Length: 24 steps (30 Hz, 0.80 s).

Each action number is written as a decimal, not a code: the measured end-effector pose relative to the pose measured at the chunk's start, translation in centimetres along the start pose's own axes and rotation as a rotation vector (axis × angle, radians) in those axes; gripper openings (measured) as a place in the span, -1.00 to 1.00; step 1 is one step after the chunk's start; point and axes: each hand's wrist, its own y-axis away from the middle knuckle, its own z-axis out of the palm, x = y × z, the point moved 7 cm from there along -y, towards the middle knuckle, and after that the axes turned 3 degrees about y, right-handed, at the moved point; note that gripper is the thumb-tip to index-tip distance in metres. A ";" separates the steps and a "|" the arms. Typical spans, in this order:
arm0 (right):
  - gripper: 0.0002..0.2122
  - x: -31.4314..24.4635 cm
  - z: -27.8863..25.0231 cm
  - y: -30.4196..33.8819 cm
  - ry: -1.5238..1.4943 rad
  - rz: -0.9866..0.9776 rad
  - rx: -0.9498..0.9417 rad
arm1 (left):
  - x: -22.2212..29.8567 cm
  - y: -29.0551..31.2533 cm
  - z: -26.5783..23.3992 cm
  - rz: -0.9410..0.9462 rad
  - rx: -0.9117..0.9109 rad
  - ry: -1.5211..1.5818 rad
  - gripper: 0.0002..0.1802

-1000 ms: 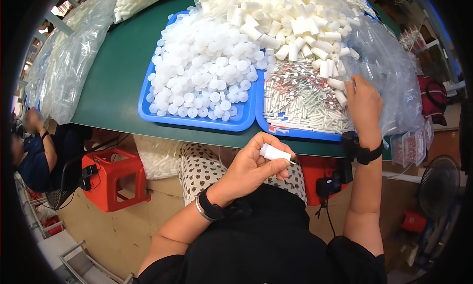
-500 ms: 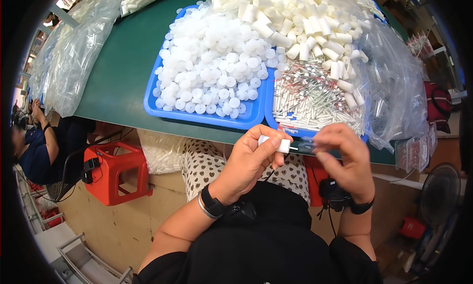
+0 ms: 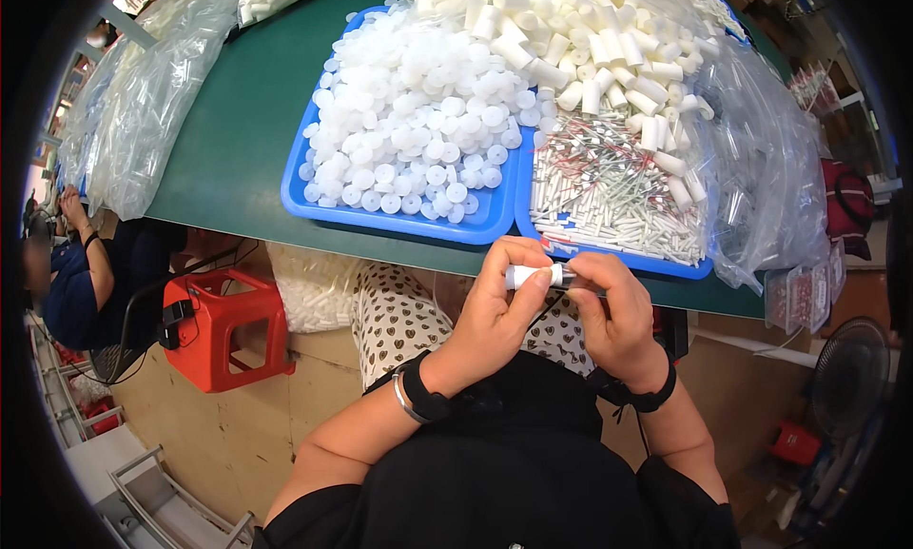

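Observation:
My left hand (image 3: 487, 313) is closed round a small white cylinder (image 3: 521, 276), held level just past the near edge of the table. At the cylinder's right end, the fingers of my right hand (image 3: 616, 323) are pinched together. Something small and greyish shows between those fingertips, too small and covered to name. Beyond my hands is a blue tray (image 3: 409, 227) heaped with translucent white discs (image 3: 409, 121). Beside it, a second blue tray (image 3: 656, 264) bears thin white sticks (image 3: 599, 216), some with red or green parts, and cream-white cylinders (image 3: 609, 59).
Clear plastic bags (image 3: 761, 168) lie right of the trays, and another bag (image 3: 157, 102) hangs over the green table's (image 3: 238, 130) left part. A red stool (image 3: 228, 330) and a seated person (image 3: 81, 283) are at left. A fan (image 3: 851, 378) stands at right.
My right hand has come left and closed at the cylinder's right end, where a thin white pin stuck out before. My left hand keeps its hold on the cylinder.

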 end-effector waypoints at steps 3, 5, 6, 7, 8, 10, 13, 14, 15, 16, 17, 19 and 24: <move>-0.72 -0.3 0.4 -0.5 0.002 -0.097 -0.079 | 1.0 -0.1 0.8 0.069 -0.082 -0.117 -0.64; -0.75 -0.4 0.7 -0.6 -0.034 -0.092 -0.113 | 1.1 -0.1 1.1 0.064 -0.143 -0.098 -0.47; -0.77 -0.2 0.9 -0.4 -0.083 -0.040 -0.104 | 1.0 -0.1 1.3 0.057 -0.162 -0.070 -0.47; -0.78 -0.1 1.4 -0.1 -0.132 0.011 -0.094 | 0.8 -0.1 1.7 0.050 -0.180 -0.041 -0.46; -0.80 0.0 1.8 0.1 -0.183 0.062 -0.087 | 0.6 -0.1 1.9 0.044 -0.195 -0.012 -0.46; -0.82 0.0 2.2 0.4 -0.229 0.165 -0.108 | 0.1 0.1 1.9 0.023 -0.183 0.045 -0.45; -0.81 0.7 3.4 1.4 -0.282 0.255 -0.088 | -0.5 0.2 1.9 -0.072 -0.141 0.206 -0.45; -0.81 0.8 3.7 1.3 -0.272 0.264 -0.079 | -0.7 0.2 1.9 -0.115 -0.111 0.279 -0.46; -0.80 0.9 3.9 1.3 -0.261 0.273 -0.069 | -0.8 0.2 1.8 -0.158 -0.081 0.352 -0.47; -0.80 0.6 3.7 1.0 -0.217 0.226 -0.057 | -0.7 0.2 1.8 -0.203 -0.065 0.407 -0.47; -0.79 0.3 3.4 0.6 -0.171 0.177 -0.044 | -0.6 0.2 1.7 -0.246 -0.051 0.464 -0.47; -0.75 0.1 3.0 0.4 -0.029 0.043 0.011 | -0.9 0.1 1.6 -0.289 -0.050 0.540 -0.45; -0.78 0.1 3.0 0.5 0.124 -0.096 -0.006 | -2.1 0.1 1.6 -0.319 -0.120 0.691 -0.39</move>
